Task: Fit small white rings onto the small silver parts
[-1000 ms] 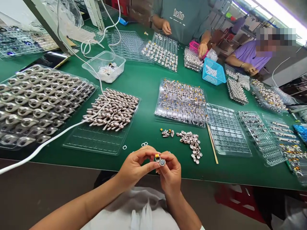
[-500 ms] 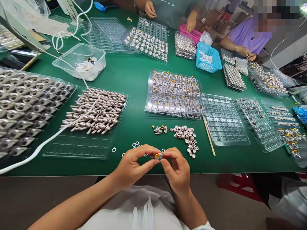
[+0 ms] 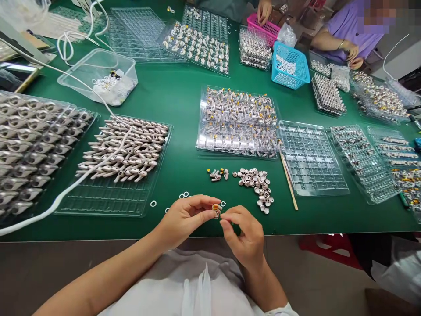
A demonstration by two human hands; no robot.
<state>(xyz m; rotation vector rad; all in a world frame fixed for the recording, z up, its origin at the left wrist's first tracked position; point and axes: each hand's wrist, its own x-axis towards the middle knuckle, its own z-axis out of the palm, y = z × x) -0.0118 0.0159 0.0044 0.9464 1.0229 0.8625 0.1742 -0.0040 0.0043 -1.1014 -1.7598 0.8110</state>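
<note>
Between the thumb and fingers of my left hand [image 3: 184,219] is a small part with an orange-yellow piece on it [image 3: 215,208]. My right hand [image 3: 245,235] is close beside it on the right. Its index fingertip is at the part's edge, the thumb sits slightly apart below, and I see nothing held between them. Small white rings [image 3: 186,194] lie on the green table just beyond my left hand. Past my fingers are a few pale pieces with orange bits [image 3: 217,175] and a loose heap of small round cups [image 3: 256,182].
Stacked clear trays of parts [image 3: 237,123] stand ahead, with a bare-looking tray [image 3: 314,162] and a thin stick [image 3: 289,184] to the right. Left are trays of metallic parts [image 3: 128,149], a plastic tub [image 3: 98,79] and a white cable [image 3: 62,193]. Co-workers' hands [image 3: 353,55] are across the table.
My right thumb and index finger have moved apart and slightly away from the part. The part stays in my left hand, turned a little. The view has shifted slightly.
</note>
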